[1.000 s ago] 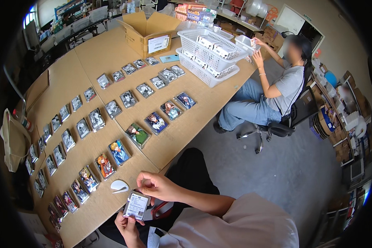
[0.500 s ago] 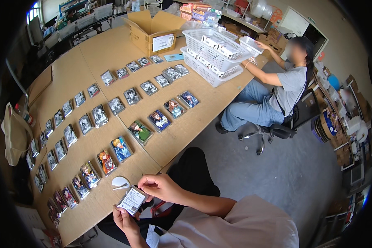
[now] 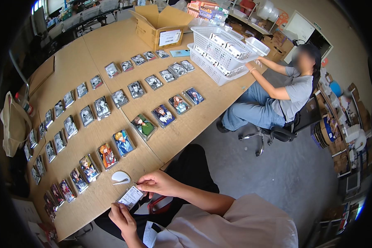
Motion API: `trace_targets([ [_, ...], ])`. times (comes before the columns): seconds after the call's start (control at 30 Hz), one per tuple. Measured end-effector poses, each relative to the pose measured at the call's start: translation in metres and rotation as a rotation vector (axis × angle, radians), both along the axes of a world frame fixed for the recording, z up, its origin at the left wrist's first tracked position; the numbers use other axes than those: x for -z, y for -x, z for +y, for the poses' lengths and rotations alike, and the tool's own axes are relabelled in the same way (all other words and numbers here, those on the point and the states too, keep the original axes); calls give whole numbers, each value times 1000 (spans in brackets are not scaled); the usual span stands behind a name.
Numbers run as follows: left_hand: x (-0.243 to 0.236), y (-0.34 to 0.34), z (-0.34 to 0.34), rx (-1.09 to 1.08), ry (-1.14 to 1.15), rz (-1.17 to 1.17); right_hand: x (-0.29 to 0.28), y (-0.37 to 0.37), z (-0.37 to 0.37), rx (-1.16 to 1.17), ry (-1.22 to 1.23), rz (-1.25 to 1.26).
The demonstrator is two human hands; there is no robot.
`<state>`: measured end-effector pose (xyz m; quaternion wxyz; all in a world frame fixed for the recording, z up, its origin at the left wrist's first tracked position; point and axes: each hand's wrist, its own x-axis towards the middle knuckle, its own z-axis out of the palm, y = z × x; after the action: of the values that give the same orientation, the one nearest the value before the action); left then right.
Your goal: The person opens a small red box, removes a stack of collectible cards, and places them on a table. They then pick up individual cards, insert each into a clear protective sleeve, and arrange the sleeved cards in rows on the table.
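Bridging two bare hands, lower centre of the frame: one small flat packet [image 3: 131, 197], pale printed label facing up, held beside the near edge of the bench [image 3: 169, 137].

Left hand [image 3: 123, 219]: grip pinching the packet's lower-left end between thumb and fingers.

Right hand [image 3: 159, 182]: grip pinching its upper-right end; fingers beneath partly hidden.

White rounded tool [image 3: 121, 177], one: flat on the bench, just beside the right hand.

Colour-fronted packs [image 3: 122, 142], one row: running from the lower left to the centre of the frame, nearest the bench's near edge.

Grey-fronted packs [image 3: 102, 107], two rows: lying beyond, roughly parallel.

Cardboard box [image 3: 153, 36], one: flaps open, top centre.

White perforated baskets [image 3: 215, 43], stacked, white boxes inside: upper centre, right of the cardboard box.

Light-blue flat item [image 3: 180, 53]: between cardboard box and baskets.

Co-worker [image 3: 295, 91], grey top, blue trousers: seated, upper right, arms toward the baskets.
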<state>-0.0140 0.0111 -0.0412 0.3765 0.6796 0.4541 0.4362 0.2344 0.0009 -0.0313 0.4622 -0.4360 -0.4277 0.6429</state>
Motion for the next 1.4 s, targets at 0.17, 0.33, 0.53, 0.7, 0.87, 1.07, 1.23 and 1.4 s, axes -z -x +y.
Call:
trace_targets([
  [0.17, -6, -12, -8, -56, 109, -127, -8, 4, 3, 44, 19, -77],
  [0.33, -11, -13, -1, -92, -80, 57, -26, 10, 6, 112, 10, -38],
  [0.53, -19, -11, 3, -97, -29, -10, -35, 8, 5, 272, -31, -54],
  [0.7, -19, -3, 10, -220, 46, -148, -61, 23, -1, 471, -178, -114],
  [0.87, -35, -20, 16, -58, 267, -776, -65, 35, -12, 394, -541, -266],
  [1.07, -45, -33, 28, 80, 560, -1358, -62, 59, -19, 279, -855, -413],
  [1.23, -44, -33, 37, 154, 582, -1599, -57, 65, -25, 253, -938, -398],
  [1.4, -41, -26, 40, 222, 599, -1615, -56, 65, -27, 223, -957, -364],
])
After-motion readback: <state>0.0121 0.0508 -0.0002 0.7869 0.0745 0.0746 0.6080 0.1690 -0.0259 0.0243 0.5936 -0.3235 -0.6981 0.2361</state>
